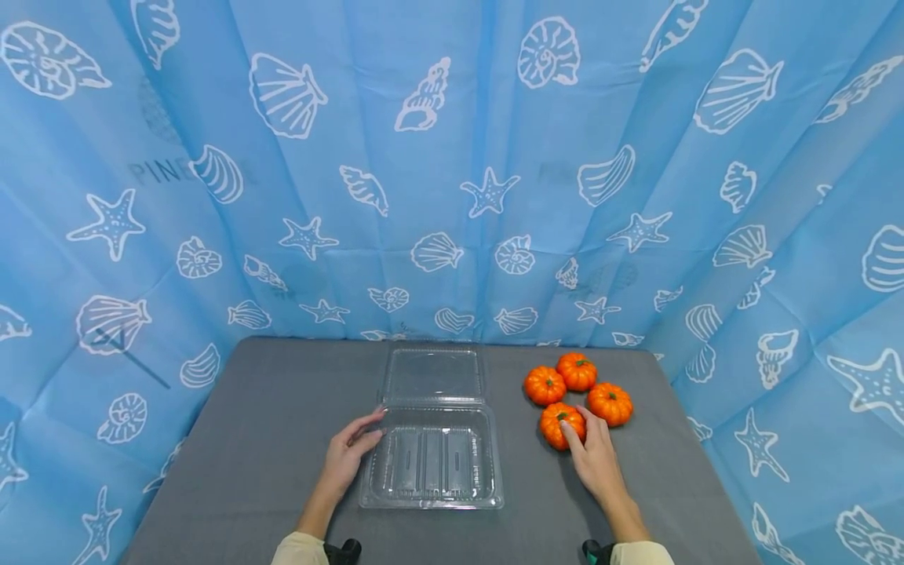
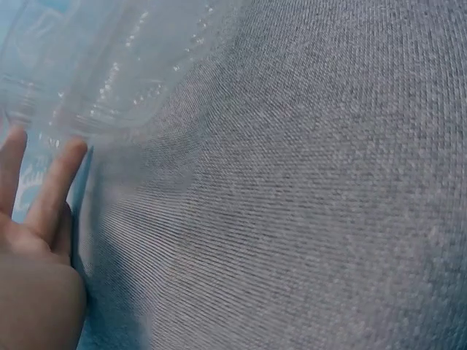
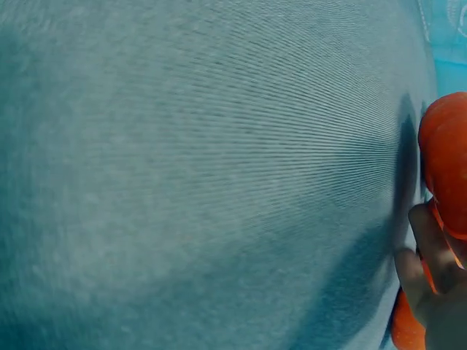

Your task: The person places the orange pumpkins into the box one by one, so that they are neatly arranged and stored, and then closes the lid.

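Note:
A clear plastic clamshell container [image 1: 432, 500] lies on the table with its lid folded back on the far side. My left hand [image 1: 346, 455] is at the container's left edge, its fingertips by the rim near the hinge; in the left wrist view the fingers look straight. At the right, my right hand [image 1: 596, 459] holds the nearest small orange pumpkin [image 1: 559, 424] between thumb and fingers. Three more pumpkins sit close behind and beside it: one at the left [image 1: 544, 385], another at the back [image 1: 577, 371] and the last at the right [image 1: 610, 404].
Grey cloth covers the table [image 1: 268, 439]. A blue curtain [image 1: 452, 157] printed with white seashells and starfish hangs along the table's back and both sides. Between the container and the pumpkins lies a strip of grey cloth.

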### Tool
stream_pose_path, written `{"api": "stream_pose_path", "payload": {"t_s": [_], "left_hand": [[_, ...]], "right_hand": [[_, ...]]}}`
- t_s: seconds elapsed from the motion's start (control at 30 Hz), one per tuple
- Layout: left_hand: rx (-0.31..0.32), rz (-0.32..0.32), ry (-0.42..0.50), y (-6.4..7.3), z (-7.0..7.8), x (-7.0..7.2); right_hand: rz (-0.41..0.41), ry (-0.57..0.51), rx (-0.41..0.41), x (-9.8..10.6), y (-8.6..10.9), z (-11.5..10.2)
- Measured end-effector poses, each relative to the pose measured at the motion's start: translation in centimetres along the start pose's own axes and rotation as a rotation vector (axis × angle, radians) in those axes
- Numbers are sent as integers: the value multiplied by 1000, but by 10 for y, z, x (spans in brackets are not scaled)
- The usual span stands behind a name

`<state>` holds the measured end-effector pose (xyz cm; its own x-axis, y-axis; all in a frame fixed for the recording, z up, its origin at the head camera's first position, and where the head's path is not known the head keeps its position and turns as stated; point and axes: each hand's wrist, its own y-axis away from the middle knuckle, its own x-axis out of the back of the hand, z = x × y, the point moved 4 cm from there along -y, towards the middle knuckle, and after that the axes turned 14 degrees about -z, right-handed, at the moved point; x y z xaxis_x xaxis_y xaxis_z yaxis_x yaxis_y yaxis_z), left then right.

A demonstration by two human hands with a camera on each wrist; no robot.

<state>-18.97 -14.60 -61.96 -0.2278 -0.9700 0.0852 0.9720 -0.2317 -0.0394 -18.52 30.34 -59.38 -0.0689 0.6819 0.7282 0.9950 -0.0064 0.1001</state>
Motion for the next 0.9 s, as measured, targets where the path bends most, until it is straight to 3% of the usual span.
{"api": "stream_pose_path", "payload": {"t_s": [0.37,0.6,0.9], "left_hand": [[112,19,34,1,-5,3],[114,20,76,0,-7,4],[116,39,43,0,-6,6]], "right_hand": [[-18,-27,58,7,-1,-15],[-4,-6,117,12,-3,-34],[27,49,190,15,-4,-58]]}}
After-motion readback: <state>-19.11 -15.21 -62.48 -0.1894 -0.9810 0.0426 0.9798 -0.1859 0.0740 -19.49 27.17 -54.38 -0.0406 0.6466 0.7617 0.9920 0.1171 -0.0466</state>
